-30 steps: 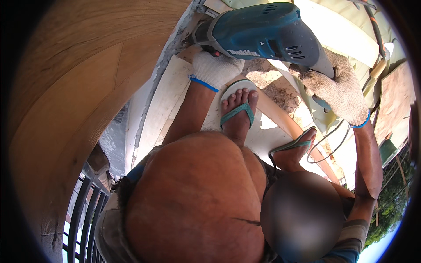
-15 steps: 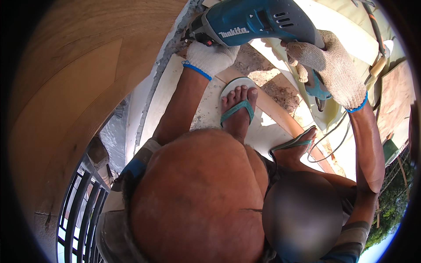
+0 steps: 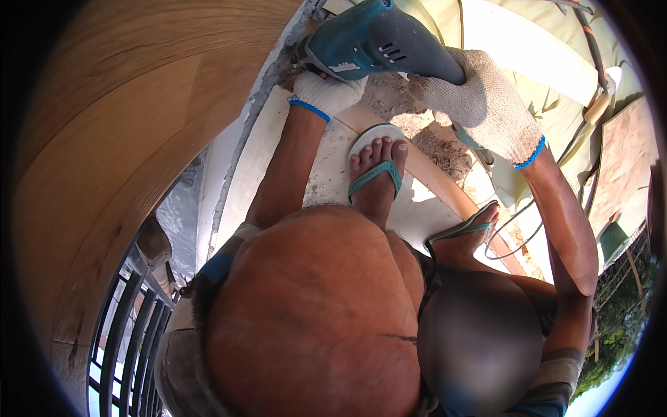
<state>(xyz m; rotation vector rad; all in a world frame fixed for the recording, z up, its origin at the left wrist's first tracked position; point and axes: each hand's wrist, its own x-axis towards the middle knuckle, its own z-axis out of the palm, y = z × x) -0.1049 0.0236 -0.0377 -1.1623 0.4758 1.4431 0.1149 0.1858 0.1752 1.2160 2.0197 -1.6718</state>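
Note:
A teal and dark grey power drill lies across the top of the view, its front end at the rough concrete edge on the left. Its tip and any bit are too dark to make out. My left hand, in a white knit glove with a blue cuff, is closed under the front of the drill; its fingers are partly hidden. In a matching glove, my right hand wraps the rear handle, part of which shows below the fingers.
A curved wood-faced panel fills the left side. My sandalled feet stand on a pale, dusty surface beside broken rubble. A thin cable loops at the right, near pale sheeting and a board. Black railings stand lower left.
The drill's rear end and my right hand have swung left and slightly down. My left hand has shifted only a little, staying near the concrete edge.

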